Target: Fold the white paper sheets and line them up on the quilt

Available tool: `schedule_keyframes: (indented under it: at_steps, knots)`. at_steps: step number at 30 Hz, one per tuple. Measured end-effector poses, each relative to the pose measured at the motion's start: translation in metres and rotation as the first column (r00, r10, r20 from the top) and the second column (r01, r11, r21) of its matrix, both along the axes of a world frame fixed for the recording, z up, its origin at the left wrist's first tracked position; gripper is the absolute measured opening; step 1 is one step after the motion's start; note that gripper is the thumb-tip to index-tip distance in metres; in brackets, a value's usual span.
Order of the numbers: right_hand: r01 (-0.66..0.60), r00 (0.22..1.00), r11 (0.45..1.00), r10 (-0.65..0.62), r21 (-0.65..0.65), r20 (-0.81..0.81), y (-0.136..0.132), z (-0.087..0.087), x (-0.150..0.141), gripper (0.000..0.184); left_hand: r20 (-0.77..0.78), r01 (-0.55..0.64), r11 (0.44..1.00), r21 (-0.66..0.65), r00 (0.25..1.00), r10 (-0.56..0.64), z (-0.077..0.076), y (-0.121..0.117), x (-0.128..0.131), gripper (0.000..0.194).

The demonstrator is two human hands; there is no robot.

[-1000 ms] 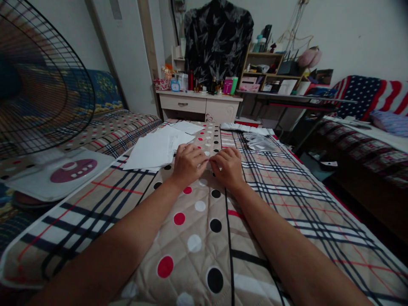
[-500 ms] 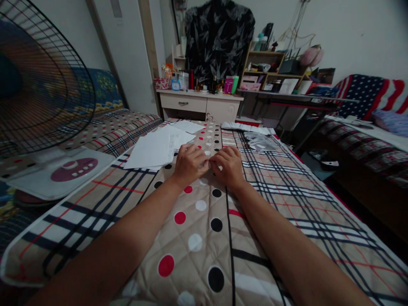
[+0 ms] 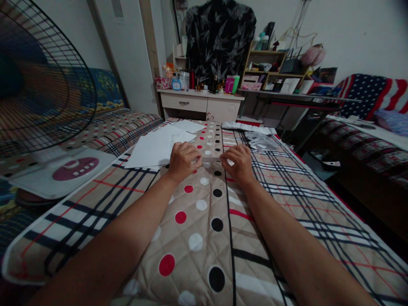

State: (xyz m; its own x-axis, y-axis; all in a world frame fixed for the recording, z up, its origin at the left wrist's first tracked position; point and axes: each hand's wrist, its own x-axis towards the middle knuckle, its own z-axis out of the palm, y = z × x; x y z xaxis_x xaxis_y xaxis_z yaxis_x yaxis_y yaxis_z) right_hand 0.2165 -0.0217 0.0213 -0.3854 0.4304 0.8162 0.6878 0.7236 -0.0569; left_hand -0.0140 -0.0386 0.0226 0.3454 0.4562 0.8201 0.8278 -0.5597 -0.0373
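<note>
A clear plastic bag (image 3: 211, 160) is stretched between my two hands, its top edge showing as a thin pale line; the rest of it is hard to make out against the cloth. My left hand (image 3: 184, 160) pinches one end between thumb and fingers. At the other end my right hand (image 3: 237, 162) pinches it the same way. White sheets of paper (image 3: 149, 148), some with print, lie just beyond my left hand. Past my right hand rests a pile of clear plastic bags (image 3: 260, 141).
A quilted bedspread (image 3: 191, 280) with dots and plaid lies under my arms. On the left stands a fan (image 3: 47, 85) with a white base. A folded white strip (image 3: 248, 127) lies at the far edge. Beyond are a cluttered dresser (image 3: 183, 102) and a shelf (image 3: 266, 53).
My hands have moved apart, left hand to the left and right hand to the right. The bag's edge now shows stretched across the gap between them.
</note>
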Motion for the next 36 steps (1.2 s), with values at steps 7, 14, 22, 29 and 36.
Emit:
schedule_keyframes:
  at_steps: [7,14,22,29,36]
  knots:
    - [0.016,0.998,1.000,-0.016,-0.011,-0.069,0.007,-0.005,0.009,0.007,0.008,-0.040,0.999,0.020,0.999,0.039,-0.002,0.007,-0.015,0.009]
    - [0.021,0.989,0.998,-0.030,-0.061,-0.145,0.008,-0.007,0.008,0.008,0.004,-0.065,0.998,0.016,0.998,0.065,-0.002,0.010,-0.024,0.010]
    - [0.023,0.905,0.987,-0.088,-0.159,-0.417,0.021,-0.016,0.023,0.010,0.108,-0.189,0.981,-0.028,0.976,0.191,-0.006,0.018,-0.048,0.005]
    - [0.104,0.799,0.978,-0.191,-0.181,-0.571,0.019,-0.018,0.016,0.012,0.657,0.194,0.901,-0.388,0.743,0.123,-0.021,0.024,-0.014,0.006]
    - [-0.018,0.981,0.991,-0.008,-0.133,-0.194,-0.014,-0.010,-0.028,0.010,0.968,0.871,0.453,-0.189,0.087,0.237,-0.019,0.006,0.042,0.042]
